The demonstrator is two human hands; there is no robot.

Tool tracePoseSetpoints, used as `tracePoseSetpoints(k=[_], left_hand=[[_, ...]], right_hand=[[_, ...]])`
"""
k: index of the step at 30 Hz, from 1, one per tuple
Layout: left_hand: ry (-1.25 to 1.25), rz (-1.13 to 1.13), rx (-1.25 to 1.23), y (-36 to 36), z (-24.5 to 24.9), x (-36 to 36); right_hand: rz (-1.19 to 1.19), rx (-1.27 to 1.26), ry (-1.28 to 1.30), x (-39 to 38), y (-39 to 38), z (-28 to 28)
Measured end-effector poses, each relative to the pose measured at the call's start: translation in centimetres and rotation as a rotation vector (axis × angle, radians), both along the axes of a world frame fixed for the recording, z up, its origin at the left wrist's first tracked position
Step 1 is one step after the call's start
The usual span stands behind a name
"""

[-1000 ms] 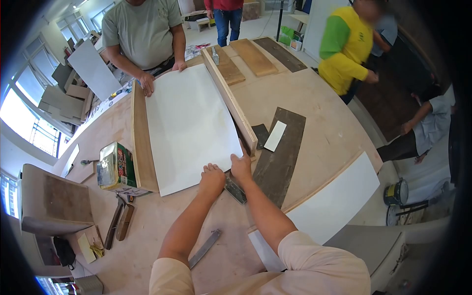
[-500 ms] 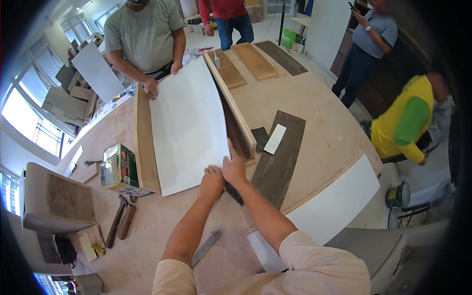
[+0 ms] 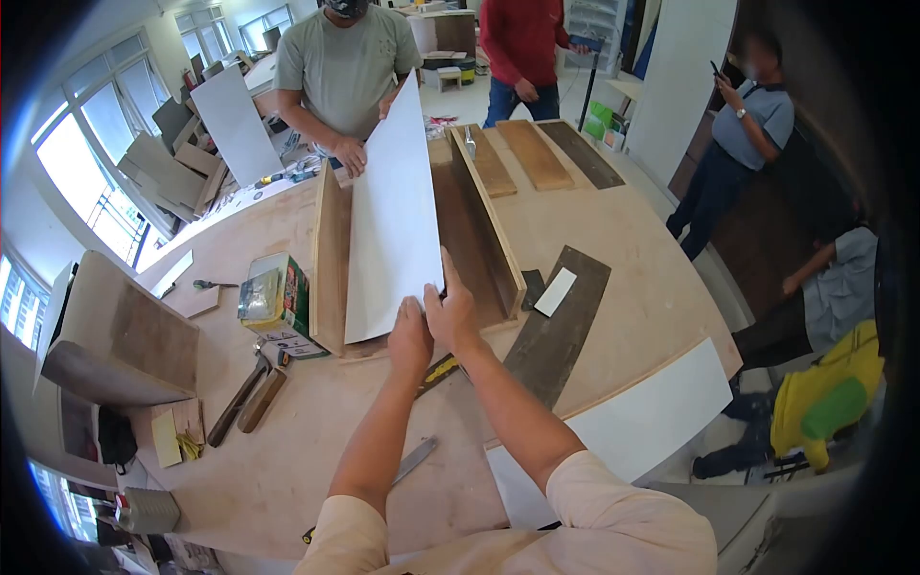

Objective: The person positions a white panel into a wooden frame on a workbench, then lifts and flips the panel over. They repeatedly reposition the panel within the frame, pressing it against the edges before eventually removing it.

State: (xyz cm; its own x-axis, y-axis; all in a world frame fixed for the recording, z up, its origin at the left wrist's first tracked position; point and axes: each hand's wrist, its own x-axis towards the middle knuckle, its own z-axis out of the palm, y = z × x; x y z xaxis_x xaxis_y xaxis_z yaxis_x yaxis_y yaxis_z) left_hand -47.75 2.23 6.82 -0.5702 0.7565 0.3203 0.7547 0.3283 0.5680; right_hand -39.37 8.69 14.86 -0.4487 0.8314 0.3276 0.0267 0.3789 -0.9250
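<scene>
A white sheet (image 3: 395, 201) stands tilted inside an open wooden box frame, its right edge raised above the brown floor of the box. My left hand (image 3: 410, 337) grips the sheet's near lower edge. Close beside it, my right hand (image 3: 450, 305) is closed on the near right corner. Across the table, a co-worker in a grey-green shirt (image 3: 347, 72) holds the far end with both hands. The frame's left side board (image 3: 329, 259) and right side board (image 3: 484, 220) flank the sheet.
A metal can (image 3: 278, 305) touches the left board. Hammer (image 3: 240, 393) and wooden-handled tool (image 3: 262, 400) lie left, a metal blade (image 3: 415, 458) nearer me. Right are a dark plank (image 3: 561, 331) and another white sheet (image 3: 652, 417). Other people stand beyond the table.
The sheet has tilted up on its right side, uncovering more of the box's inside. My hands have risen with its near right corner. The view has shifted.
</scene>
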Motion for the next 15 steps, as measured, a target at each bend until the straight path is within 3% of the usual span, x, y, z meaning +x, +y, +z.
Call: tracePoseSetpoints(k=[2,4,7,9,13,15], left_hand=[[-0.085,0.038,0.053,0.3,1.6,-1.2],[-0.015,0.054,0.053,0.7,4.0,-2.9],[0.071,0.111,0.089,0.6,9.0,-3.1],[0.065,0.138,0.173,-0.5,11.3,-2.7],[0.103,0.153,0.321,-5.5,10.7,-1.2],[0.017,0.166,0.248,-9.9,8.9,0.6]], right_hand=[[0.084,0.027,0.128,0.3,-0.8,1.4],[0.108,0.027,0.234,1.2,-2.0,1.8],[0.192,0.156,-0.009,5.7,-4.0,1.5],[0.328,-0.033,-0.166,9.5,-6.1,0.9],[0.595,-0.384,-0.268,16.3,-11.5,-3.3],[0.766,-0.389,-0.459,19.1,-13.3,-3.6]])
